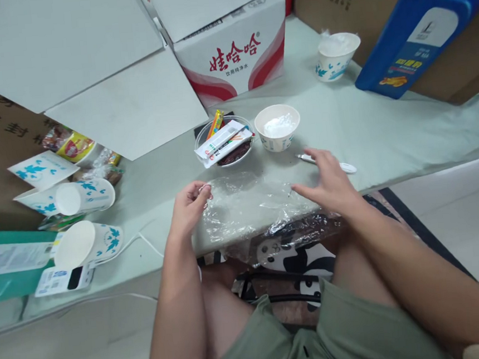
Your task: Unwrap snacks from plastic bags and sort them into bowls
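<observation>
My left hand (188,206) is closed in a pinch on the edge of a thin, clear plastic sheet (242,215). The sheet lies crumpled on the table and hangs over its front edge. My right hand (328,182) is open above the sheet's right side, thumb and fingers apart. Close behind its fingers lies a slim white-handled tool (348,168), partly covered by the hand; it looks like a knife. Beyond the sheet stand a paper bowl (279,143) with something white inside and a clear round tub (199,156) holding wrapped packets and dark pieces.
Paper cups (102,242) and a white device with a cable (66,279) are at the left. White boxes (232,54) line the back. Another paper bowl (334,70) and a blue bottle (413,36) stand at the right. The table edge (424,176) runs above my knees.
</observation>
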Motion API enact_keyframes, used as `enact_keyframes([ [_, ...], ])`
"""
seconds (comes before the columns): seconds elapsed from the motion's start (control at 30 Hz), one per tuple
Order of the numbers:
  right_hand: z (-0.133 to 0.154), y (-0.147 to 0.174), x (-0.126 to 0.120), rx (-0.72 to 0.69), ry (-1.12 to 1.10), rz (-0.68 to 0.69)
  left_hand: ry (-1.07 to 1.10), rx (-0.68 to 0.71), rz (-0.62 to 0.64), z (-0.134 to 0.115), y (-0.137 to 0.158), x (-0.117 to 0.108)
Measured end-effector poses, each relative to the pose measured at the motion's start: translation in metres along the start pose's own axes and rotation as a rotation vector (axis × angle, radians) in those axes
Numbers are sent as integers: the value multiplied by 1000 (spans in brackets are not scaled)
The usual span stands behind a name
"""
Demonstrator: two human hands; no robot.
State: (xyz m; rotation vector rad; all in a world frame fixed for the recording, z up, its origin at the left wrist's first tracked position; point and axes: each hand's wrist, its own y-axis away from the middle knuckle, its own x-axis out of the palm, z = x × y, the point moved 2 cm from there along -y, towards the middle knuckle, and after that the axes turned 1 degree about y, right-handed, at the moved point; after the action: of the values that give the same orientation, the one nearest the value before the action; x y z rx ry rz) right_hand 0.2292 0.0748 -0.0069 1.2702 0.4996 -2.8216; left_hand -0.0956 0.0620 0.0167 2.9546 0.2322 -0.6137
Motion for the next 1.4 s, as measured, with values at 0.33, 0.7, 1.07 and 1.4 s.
enact_keyframes([
  [0.33,-3,-18,6,348,-643,-105,367,38,-231,-1,-3,-20],
  [0.7,-14,-11,7,389,-873,-16,260,-213,276,-8,8,13],
  [1.07,-6,-9,3,468,-789,32,359,-224,92,-1,0,-2],
  [1.4,-11,-7,-3,396,-1095,-15,515,-189,65,-7,0,-4],
])
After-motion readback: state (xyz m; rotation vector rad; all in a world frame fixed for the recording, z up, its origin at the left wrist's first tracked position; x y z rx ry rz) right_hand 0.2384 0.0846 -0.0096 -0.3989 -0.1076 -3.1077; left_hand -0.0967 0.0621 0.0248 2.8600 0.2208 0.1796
